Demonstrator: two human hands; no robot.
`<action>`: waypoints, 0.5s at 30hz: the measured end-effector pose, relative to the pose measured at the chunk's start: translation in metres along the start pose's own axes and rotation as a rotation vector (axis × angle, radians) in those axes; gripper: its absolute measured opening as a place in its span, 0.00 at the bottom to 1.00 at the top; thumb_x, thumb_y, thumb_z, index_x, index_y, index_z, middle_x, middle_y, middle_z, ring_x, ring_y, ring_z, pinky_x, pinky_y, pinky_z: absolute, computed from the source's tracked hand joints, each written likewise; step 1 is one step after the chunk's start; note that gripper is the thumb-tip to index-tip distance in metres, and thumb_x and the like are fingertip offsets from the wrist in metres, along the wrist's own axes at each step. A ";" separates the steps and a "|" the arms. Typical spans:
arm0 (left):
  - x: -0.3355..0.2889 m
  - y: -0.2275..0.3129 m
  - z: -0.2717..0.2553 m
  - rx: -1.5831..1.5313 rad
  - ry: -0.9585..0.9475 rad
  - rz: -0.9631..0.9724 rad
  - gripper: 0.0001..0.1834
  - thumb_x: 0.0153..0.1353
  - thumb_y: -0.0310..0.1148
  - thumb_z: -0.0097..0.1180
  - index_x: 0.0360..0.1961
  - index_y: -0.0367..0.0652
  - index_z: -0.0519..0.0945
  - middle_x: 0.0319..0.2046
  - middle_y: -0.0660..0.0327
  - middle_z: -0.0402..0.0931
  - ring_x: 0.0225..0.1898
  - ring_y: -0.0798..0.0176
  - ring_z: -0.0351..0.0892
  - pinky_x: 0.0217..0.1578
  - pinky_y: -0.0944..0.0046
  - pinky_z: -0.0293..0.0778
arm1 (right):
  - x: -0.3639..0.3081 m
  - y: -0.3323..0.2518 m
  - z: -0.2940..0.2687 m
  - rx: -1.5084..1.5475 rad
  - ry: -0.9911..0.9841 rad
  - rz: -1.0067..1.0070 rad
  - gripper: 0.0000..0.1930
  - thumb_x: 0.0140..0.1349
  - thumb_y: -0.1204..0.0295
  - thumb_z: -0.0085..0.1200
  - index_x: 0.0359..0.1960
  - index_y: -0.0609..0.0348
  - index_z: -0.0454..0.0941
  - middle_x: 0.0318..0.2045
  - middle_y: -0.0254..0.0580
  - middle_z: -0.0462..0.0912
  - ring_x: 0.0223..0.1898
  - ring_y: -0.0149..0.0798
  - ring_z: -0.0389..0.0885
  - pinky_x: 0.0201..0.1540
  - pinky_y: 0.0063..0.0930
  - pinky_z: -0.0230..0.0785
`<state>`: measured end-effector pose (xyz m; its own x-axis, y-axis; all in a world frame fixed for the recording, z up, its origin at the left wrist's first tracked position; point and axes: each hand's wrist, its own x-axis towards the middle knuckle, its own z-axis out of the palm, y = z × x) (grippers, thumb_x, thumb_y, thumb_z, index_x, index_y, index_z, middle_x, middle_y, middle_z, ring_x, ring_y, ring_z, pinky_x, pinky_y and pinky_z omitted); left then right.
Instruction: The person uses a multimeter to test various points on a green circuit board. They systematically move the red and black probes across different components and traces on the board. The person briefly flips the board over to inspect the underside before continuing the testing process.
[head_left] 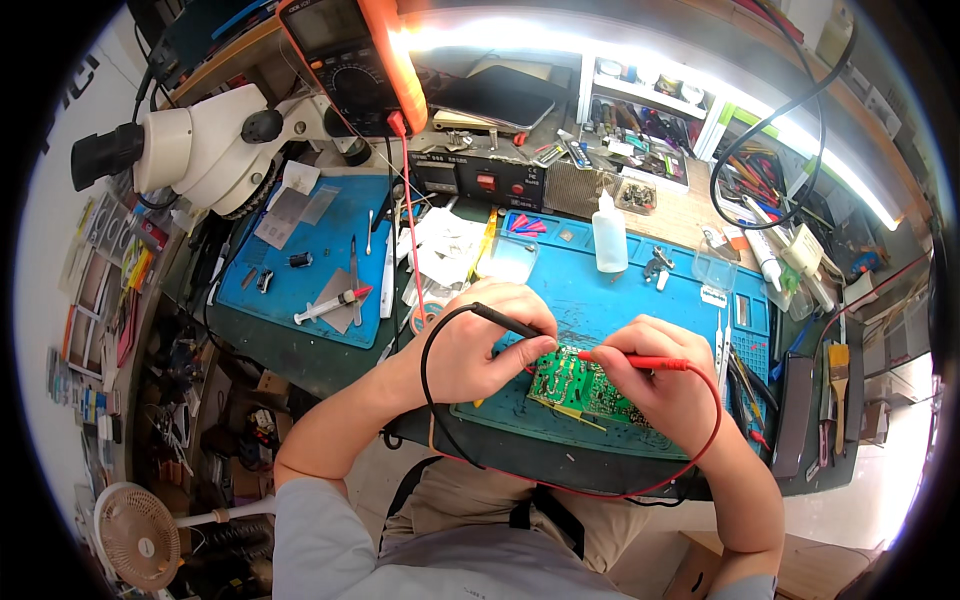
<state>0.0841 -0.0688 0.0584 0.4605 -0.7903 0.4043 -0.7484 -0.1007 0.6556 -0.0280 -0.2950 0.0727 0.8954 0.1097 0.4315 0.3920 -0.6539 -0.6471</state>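
Open mat edges green board — left grip pinches black probe, right grip red probe.

Strip light is blowing out up top, lighting surface brightly. Glare is washing out lower right. Fisheye is bending edges, corners are showing black. Board is looking slightly soft.

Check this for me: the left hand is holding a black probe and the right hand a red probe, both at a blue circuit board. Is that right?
Not quite: the circuit board is green, not blue, as the head view shows. The left hand does hold the black probe, and the right hand the red probe, both at the board.
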 end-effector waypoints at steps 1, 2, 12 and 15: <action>0.000 0.000 0.000 -0.003 -0.003 -0.003 0.05 0.63 0.31 0.65 0.36 0.42 0.82 0.35 0.60 0.82 0.40 0.55 0.80 0.48 0.57 0.72 | 0.000 0.000 0.000 -0.001 -0.001 0.000 0.08 0.61 0.71 0.68 0.29 0.58 0.81 0.24 0.40 0.80 0.24 0.43 0.80 0.27 0.34 0.71; 0.000 0.000 0.000 0.000 -0.002 -0.003 0.05 0.63 0.31 0.65 0.36 0.42 0.82 0.35 0.60 0.82 0.40 0.55 0.80 0.48 0.57 0.72 | 0.000 0.000 0.000 -0.001 -0.002 0.000 0.08 0.61 0.71 0.68 0.29 0.58 0.81 0.24 0.40 0.80 0.25 0.43 0.80 0.27 0.34 0.71; 0.000 0.001 -0.003 0.006 -0.005 0.006 0.04 0.63 0.30 0.65 0.36 0.42 0.82 0.35 0.60 0.82 0.40 0.54 0.80 0.47 0.57 0.72 | -0.001 0.000 0.002 -0.004 0.005 0.005 0.08 0.61 0.70 0.68 0.29 0.58 0.82 0.25 0.40 0.81 0.25 0.43 0.82 0.27 0.34 0.72; 0.004 0.004 -0.005 0.015 -0.018 0.008 0.04 0.62 0.28 0.64 0.36 0.41 0.82 0.35 0.59 0.83 0.40 0.54 0.81 0.47 0.57 0.73 | -0.001 0.002 -0.001 -0.012 0.001 -0.020 0.07 0.62 0.71 0.68 0.30 0.58 0.82 0.26 0.40 0.83 0.25 0.42 0.83 0.27 0.33 0.73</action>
<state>0.0853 -0.0692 0.0651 0.4456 -0.8021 0.3977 -0.7592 -0.1032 0.6426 -0.0285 -0.2970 0.0720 0.8870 0.1220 0.4453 0.4076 -0.6602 -0.6309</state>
